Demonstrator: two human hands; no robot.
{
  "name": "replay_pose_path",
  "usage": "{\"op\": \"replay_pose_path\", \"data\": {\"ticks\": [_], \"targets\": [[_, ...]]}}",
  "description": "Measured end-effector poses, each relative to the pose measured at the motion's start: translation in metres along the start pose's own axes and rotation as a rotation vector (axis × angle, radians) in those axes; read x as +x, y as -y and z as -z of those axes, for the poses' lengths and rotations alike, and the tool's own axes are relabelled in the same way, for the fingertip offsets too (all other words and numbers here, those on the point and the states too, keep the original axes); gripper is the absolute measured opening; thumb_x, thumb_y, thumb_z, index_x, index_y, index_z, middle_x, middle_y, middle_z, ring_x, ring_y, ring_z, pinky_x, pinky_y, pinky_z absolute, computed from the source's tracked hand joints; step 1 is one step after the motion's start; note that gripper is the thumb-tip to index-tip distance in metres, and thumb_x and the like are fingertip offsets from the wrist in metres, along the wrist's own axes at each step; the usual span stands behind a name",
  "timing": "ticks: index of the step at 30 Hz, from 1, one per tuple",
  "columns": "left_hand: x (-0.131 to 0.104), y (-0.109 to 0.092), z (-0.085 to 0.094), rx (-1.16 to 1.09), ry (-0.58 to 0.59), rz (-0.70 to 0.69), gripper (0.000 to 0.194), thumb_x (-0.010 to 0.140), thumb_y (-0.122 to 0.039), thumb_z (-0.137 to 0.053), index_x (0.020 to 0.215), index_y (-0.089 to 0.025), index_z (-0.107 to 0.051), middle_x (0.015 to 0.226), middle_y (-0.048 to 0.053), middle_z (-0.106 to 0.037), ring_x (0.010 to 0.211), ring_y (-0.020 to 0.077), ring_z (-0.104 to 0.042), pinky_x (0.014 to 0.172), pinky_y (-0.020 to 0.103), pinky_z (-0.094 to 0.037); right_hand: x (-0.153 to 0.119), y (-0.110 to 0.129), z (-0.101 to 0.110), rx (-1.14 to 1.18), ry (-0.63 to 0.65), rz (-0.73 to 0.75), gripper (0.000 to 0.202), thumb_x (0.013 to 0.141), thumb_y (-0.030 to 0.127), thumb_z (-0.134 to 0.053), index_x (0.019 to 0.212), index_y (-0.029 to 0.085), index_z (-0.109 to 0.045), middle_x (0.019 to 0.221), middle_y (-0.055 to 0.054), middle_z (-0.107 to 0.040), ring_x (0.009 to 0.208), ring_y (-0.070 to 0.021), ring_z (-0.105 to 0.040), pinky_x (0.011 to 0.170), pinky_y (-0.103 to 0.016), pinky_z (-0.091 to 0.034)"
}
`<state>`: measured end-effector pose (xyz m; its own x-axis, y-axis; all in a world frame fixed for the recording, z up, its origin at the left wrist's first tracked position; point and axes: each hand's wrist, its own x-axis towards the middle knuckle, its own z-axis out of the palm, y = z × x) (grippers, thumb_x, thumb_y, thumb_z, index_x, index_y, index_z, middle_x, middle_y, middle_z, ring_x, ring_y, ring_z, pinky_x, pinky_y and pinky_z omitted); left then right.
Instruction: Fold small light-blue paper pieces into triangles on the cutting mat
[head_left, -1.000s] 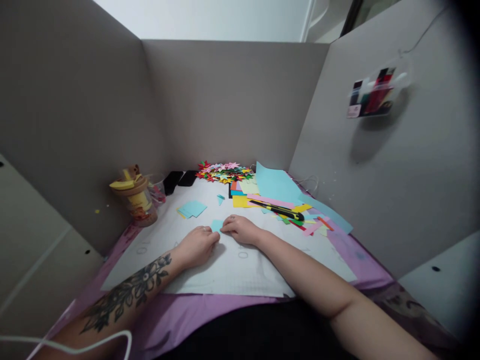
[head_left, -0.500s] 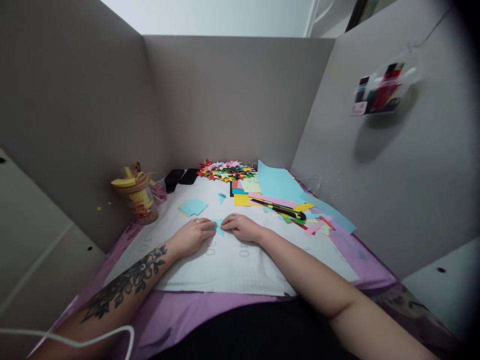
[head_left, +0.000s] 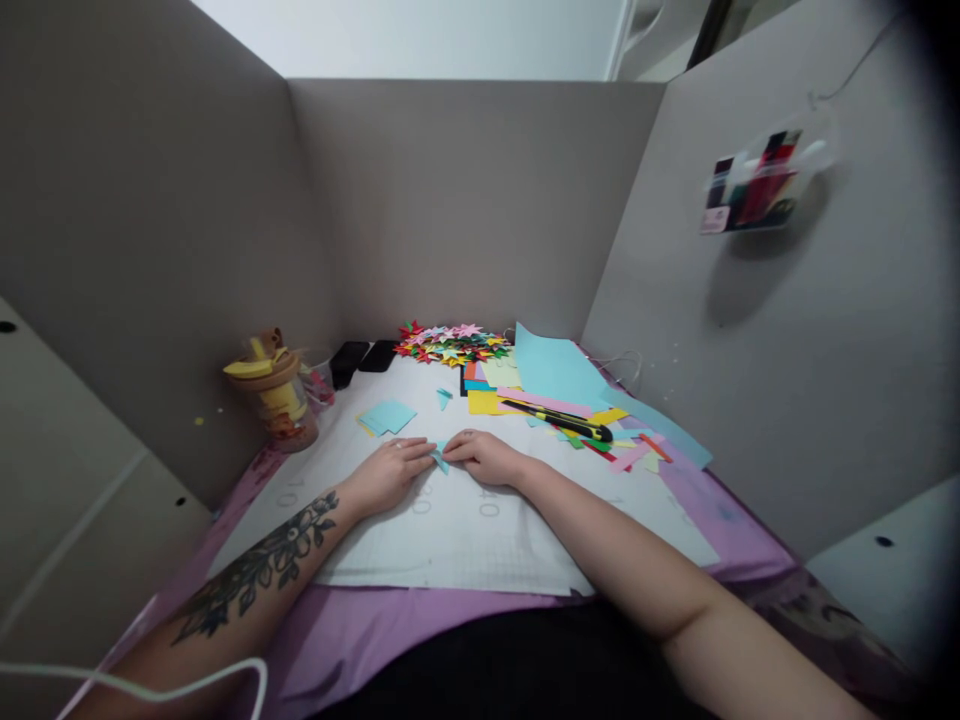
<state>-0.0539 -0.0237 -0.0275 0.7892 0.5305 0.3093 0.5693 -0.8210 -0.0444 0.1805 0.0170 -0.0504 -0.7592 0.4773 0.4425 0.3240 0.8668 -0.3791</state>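
Note:
A small piece of light blue folded paper (head_left: 441,459) lies on the white sheet (head_left: 465,550), partly covered by my fingers. My left hand (head_left: 391,470) presses its fingertips on the left side of it, fingers together. From the right, my right hand (head_left: 484,455) pinches the paper's other edge between bent fingers and thumb. Beyond my left hand rests a stack of light blue paper squares (head_left: 388,417) with yellow showing beneath. Farther back, a small folded blue piece (head_left: 444,398) lies by itself.
Many colourful paper stars (head_left: 454,342) are heaped at the back. A black-and-yellow utility knife (head_left: 559,418) lies on paper strips (head_left: 634,450) at right, near a large blue sheet (head_left: 555,365). A tumbler (head_left: 277,395) stands left, beside two black flat objects (head_left: 377,355). Grey panels (head_left: 480,200) enclose the table.
My left fingertips have slid slightly right, closer to my right hand. Less of the folded blue paper shows between the hands, and its visible shape is narrower.

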Motion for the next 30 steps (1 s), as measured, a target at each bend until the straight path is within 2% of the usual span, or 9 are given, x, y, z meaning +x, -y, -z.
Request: {"op": "replay_pose_path", "data": {"ticks": [3,8,12,14,20,23,27,30], "targets": [[0.004,0.0,0.0,-0.044,-0.062,-0.002,0.033,0.086,-0.011,-0.042,0.112,-0.022,-0.059,0.116,0.007,-0.061,0.111,0.0204,-0.052,0.094,0.038,-0.04,0.001,0.0,-0.001,0.009,-0.011,0.004,0.038,0.074,0.002,-0.049,0.101,0.019,-0.069,0.101,-0.006,-0.067,0.095,-0.0165,-0.059,0.089,-0.031,-0.047],[0.01,0.006,-0.003,-0.121,-0.144,-0.003,0.02,0.087,-0.017,-0.045,0.092,-0.02,-0.065,0.093,0.006,-0.067,0.092,0.0165,-0.059,0.087,0.033,-0.042,0.004,0.004,-0.007,0.031,-0.02,0.031,0.036,0.075,0.003,-0.048,0.102,0.019,-0.068,0.102,-0.007,-0.067,0.096,-0.0165,-0.058,0.09,-0.03,-0.046],[0.008,0.011,-0.002,-0.16,-0.154,0.112,0.014,0.084,-0.018,-0.049,0.081,-0.017,-0.062,0.077,0.004,-0.064,0.078,0.0152,-0.058,0.075,0.028,-0.045,0.009,0.01,-0.013,0.02,-0.017,0.045,0.036,0.076,0.004,-0.048,0.103,0.018,-0.067,0.103,-0.007,-0.066,0.097,-0.017,-0.057,0.09,-0.031,-0.046],[0.005,0.013,0.001,-0.168,-0.152,0.132,0.013,0.084,-0.019,-0.049,0.083,-0.017,-0.062,0.077,0.004,-0.063,0.077,0.015,-0.057,0.073,0.028,-0.045,0.012,0.013,-0.017,0.007,-0.02,0.049,0.035,0.077,0.004,-0.048,0.103,0.018,-0.067,0.103,-0.007,-0.066,0.098,-0.0171,-0.057,0.09,-0.031,-0.046],[-0.003,0.026,0.008,-0.269,-0.103,-0.037,0.019,0.085,-0.021,-0.05,0.085,-0.021,-0.068,0.08,0.005,-0.067,0.09,0.0164,-0.058,0.086,0.031,-0.043,0.018,0.021,-0.019,0.009,-0.012,0.04,0.033,0.077,0.003,-0.049,0.104,0.015,-0.065,0.104,-0.009,-0.066,0.099,-0.0169,-0.057,0.091,-0.032,-0.045],[-0.006,0.029,0.007,-0.365,-0.062,-0.03,0.017,0.084,-0.026,-0.053,0.087,-0.021,-0.069,0.088,0.006,-0.068,0.093,0.0166,-0.058,0.088,0.033,-0.043,0.016,0.023,-0.016,0.04,-0.003,0.034,0.032,0.078,0.003,-0.048,0.103,0.016,-0.064,0.103,-0.008,-0.066,0.1,-0.0162,-0.057,0.091,-0.032,-0.045],[-0.007,0.03,0.006,-0.448,-0.033,0.039,0.021,0.084,-0.032,-0.054,0.09,-0.018,-0.069,0.09,0.008,-0.067,0.088,0.0162,-0.059,0.081,0.031,-0.046,0.012,0.023,-0.012,0.06,0.021,0.024,0.035,0.075,0.0,-0.047,0.101,0.016,-0.065,0.106,-0.008,-0.066,0.103,-0.0162,-0.056,0.092,-0.032,-0.045],[-0.008,0.03,0.011,-0.501,0.017,0.02,0.023,0.082,-0.035,-0.056,0.09,-0.018,-0.069,0.096,0.01,-0.066,0.092,0.0168,-0.058,0.084,0.03,-0.045,0.011,0.022,-0.011,0.074,0.028,0.018,0.035,0.076,0.001,-0.047,0.102,0.018,-0.064,0.107,-0.007,-0.065,0.104,-0.0159,-0.056,0.092,-0.033,-0.045]]}}
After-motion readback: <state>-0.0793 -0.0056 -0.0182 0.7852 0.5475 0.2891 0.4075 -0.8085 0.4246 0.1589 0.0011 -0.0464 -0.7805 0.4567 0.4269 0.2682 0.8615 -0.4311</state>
